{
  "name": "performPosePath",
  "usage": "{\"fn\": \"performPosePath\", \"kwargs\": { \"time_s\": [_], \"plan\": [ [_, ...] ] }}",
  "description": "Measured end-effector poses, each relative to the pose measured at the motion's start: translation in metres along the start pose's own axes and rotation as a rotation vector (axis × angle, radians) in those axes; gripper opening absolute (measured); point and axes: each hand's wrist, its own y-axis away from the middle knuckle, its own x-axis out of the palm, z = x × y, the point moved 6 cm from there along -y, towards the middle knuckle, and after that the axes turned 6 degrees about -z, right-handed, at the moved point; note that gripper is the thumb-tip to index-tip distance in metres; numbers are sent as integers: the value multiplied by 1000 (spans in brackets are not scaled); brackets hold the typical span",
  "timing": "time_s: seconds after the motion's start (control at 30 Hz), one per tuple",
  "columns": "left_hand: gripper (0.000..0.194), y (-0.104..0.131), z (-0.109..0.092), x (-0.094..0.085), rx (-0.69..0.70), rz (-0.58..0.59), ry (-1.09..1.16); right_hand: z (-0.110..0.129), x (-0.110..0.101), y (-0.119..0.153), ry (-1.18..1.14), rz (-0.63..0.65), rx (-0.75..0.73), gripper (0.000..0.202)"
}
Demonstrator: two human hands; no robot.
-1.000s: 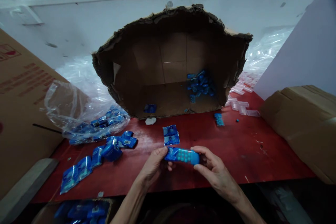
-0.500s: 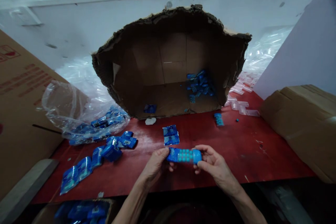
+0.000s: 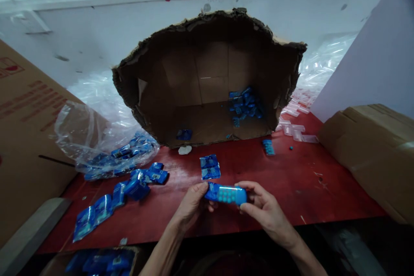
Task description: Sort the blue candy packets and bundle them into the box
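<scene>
Over the front of the red table I hold a small clear case of blue beads [image 3: 227, 194] between both hands. My left hand [image 3: 193, 202] is closed on its left end, where a shiny blue wrapper shows, thumb on top. Thumb and fingers of my right hand [image 3: 268, 210] pinch the solid blue right end. Just beyond the case lies a flat pair of blue sachets [image 3: 210, 167]. A similar bead-filled case [image 3: 268, 147] rests on the table farther right, with one loose bead [image 3: 291, 148] beside it.
A torn-edged cardboard box [image 3: 181, 62] faces me, with several blue cases [image 3: 246, 103] inside. At left are a strip of blue sachets [image 3: 102, 208] and a clear bag [image 3: 80, 125] of more. Clear plastic pieces [image 3: 293, 129] and a carton [image 3: 371, 155] stand right.
The right end of the case and my right hand have shifted slightly left and down. Glare now lies across the case's clear part. The view has moved a little.
</scene>
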Motion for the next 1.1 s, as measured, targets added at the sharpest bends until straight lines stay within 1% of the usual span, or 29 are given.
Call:
{"fn": "performPosePath", "kwargs": {
  "time_s": [0.1,0.17,0.3,0.5,0.57,0.63,0.73,0.83,0.9,1.0,1.07,1.1],
  "plan": [
    [29,-1,3,0,-7,-4,8,-8,2,-3,-183,29,65,33],
    [27,-1,4,-1,-14,-11,17,-11,1,-5,-217,19,69,34],
    [25,-1,4,0,-12,-7,33,-11,-3,-3,-160,2,56,34],
    [26,0,4,0,-19,-13,27,1,-6,3,67,-19,-2,33],
    [26,1,5,2,-25,-14,18,2,-6,4,109,-29,-24,33],
    [26,1,6,4,-30,-12,9,-2,-3,2,77,-14,-15,33],
    [26,2,6,9,-37,-2,8,-16,3,-2,-30,-1,4,31],
    [30,2,7,9,-86,1,99,-29,4,-7,-33,-67,-16,29],
    [32,3,8,9,-130,-5,188,-34,4,-8,-7,-113,-38,29],
    [25,5,10,11,-138,-19,236,-27,7,-6,75,-121,-106,27],
    [19,6,12,15,-123,-35,248,-19,13,-5,126,-85,-167,25],
    [17,6,13,18,-116,-40,261,-16,15,-6,111,-62,-177,24]
  ]
}}
